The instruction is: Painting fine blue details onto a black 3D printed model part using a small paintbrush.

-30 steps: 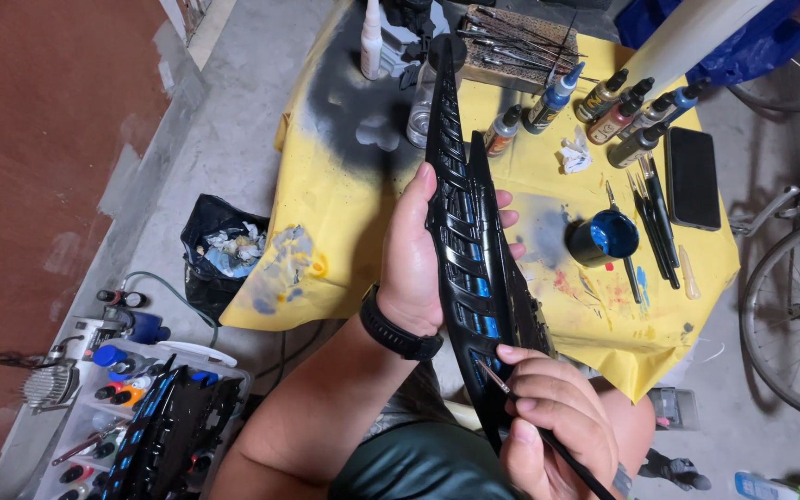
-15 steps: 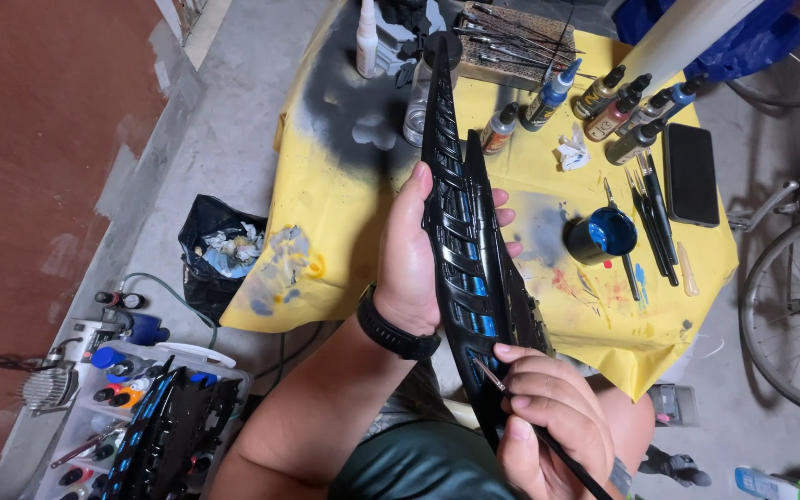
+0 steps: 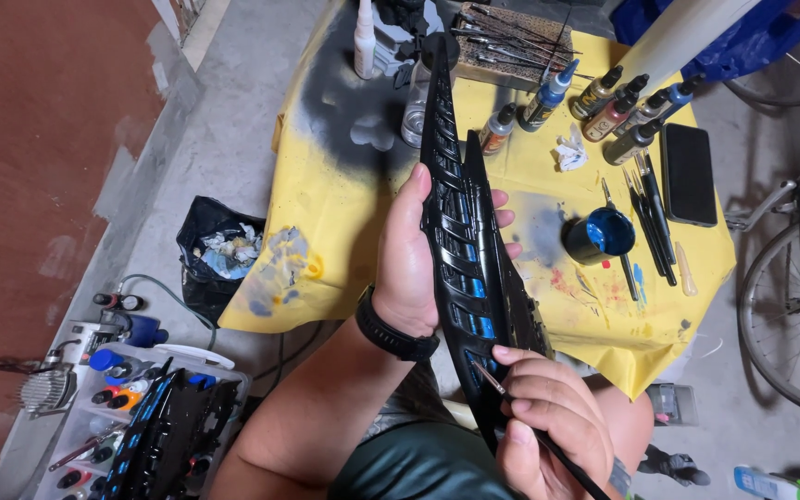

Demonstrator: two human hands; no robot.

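The left hand (image 3: 411, 264) is wrapped around a long, glossy black slatted panel (image 3: 460, 231), thumb on the near-left edge and fingertips showing past the right edge, so the piece is clamped firmly in the palm; a black wristband (image 3: 391, 331) sits on that wrist. The panel runs from the near middle of the scene up toward the far side, held above a table draped in a yellow cloth (image 3: 326, 185), and some of its slots show blue paint. The right hand (image 3: 548, 426), near and just right of the panel's lower end, pinches a thin paintbrush (image 3: 520, 415) between thumb and fingers, its tip touching or almost touching the panel, though the contact point is too small to judge. On the cloth to the right stand a round pot of blue paint (image 3: 601, 234), a row of spare brushes (image 3: 652, 218) and a black phone (image 3: 689, 174); farther off are several small paint bottles (image 3: 613, 111). At the near left lies a white tray of paint supplies (image 3: 131, 407), and a bicycle wheel (image 3: 789, 315) shows at the right edge.
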